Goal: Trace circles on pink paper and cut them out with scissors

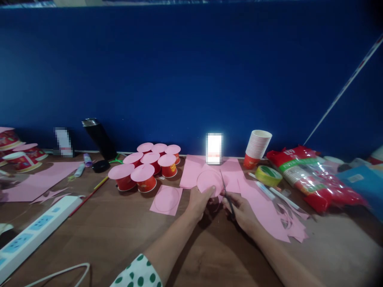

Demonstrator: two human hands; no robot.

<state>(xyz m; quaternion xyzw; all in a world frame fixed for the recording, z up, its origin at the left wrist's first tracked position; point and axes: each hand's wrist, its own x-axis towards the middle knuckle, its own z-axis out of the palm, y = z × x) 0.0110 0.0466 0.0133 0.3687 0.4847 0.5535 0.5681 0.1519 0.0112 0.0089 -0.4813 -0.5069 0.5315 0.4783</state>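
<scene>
Between the thumb and fingers of my left hand (200,201) is a pink paper circle (209,182), held above the table. My right hand (241,211) grips a pair of dark-handled scissors (228,199), whose blades point up along the circle's right edge. Whether the blades touch the paper I cannot tell. Left of my left hand, a pink paper square (166,200) with a drawn circle lies flat. Behind my hands are larger pink sheets (188,171). Several red paper cups (143,185) topped with pink discs stand to the left.
A lit phone (214,149) leans on the blue wall. To the right are stacked paper cups (257,147), yellow tape (268,176), pens, pink scraps (295,229) and a red plastic package (314,175). A power strip (42,235) and black flask (100,139) are left.
</scene>
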